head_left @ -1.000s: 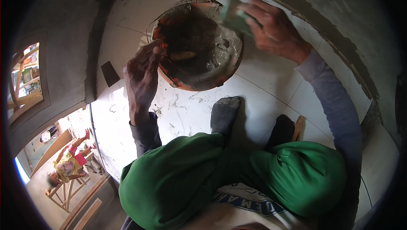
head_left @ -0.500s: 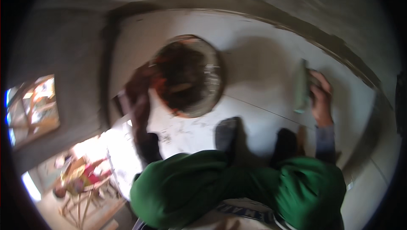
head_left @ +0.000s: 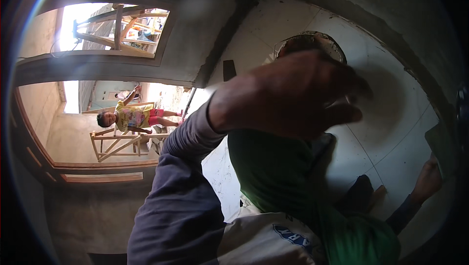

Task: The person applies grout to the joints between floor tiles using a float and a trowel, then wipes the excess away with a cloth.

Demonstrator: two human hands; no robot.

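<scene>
My left hand point(head_left: 293, 94) is raised close to the view, its thumb apart from the slightly bent fingers; the fingertips are blurred and nothing shows between them. Behind it, partly hidden, a round mortar-stained tub point(head_left: 338, 52) stands on the white tiled floor point(head_left: 391, 133). At the far right, my right hand point(head_left: 429, 176) grips a flat greenish plastering float point(head_left: 436, 148) by its near side. The float's handle is not visible from here. A dark flat rectangular piece point(head_left: 229, 70) is on the left side of the tub.
Rough grey cement walls point(head_left: 200, 35) meet the tiles along a dark mortar band. Through a doorway at left, a person in a yellow shirt point(head_left: 132, 117) stands by a wooden trestle point(head_left: 117, 144). Above it is a window opening point(head_left: 112, 30). My green-trousered legs point(head_left: 268, 167) are bent below me.
The view has swung left, showing more of the doorway. My left hand has come away from beside the tub and up close to the view. My right hand still holds the float.
</scene>
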